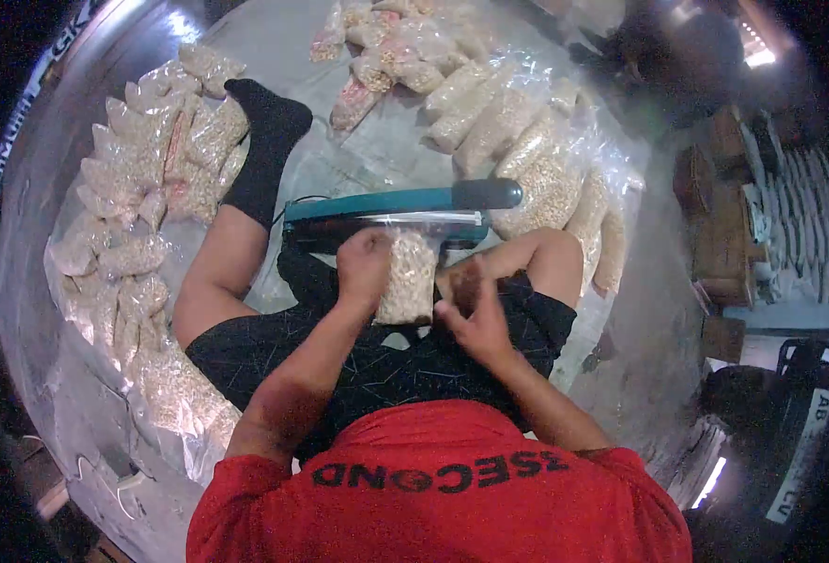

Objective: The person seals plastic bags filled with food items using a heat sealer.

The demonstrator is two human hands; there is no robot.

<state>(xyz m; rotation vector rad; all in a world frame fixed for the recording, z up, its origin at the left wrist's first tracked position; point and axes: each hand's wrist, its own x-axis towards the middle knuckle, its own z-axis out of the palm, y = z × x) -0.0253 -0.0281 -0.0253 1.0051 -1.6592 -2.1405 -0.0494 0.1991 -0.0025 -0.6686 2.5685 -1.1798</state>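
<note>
A clear plastic bag of small pale pieces (pixel 407 281) hangs upright over my lap. My left hand (pixel 365 267) is closed on its upper left side. Beside the bag's lower right edge is my right hand (pixel 478 317), its thumb and fingers apart. The thumb tip comes close to the bag; whether it touches I cannot tell. Just beyond the bag lies a long teal and black impulse sealer (pixel 377 205), with its arm reaching to the right. The top edge of the bag is near the sealer's front side.
Filled clear bags (pixel 152 159) lie piled along the left. More filled bags (pixel 527 159) spread at the right, and others with pink marks (pixel 386 56) lie at the far side. My sock-covered foot (pixel 269 113) stretches past the sealer. Cardboard boxes (pixel 715 216) stand at the right.
</note>
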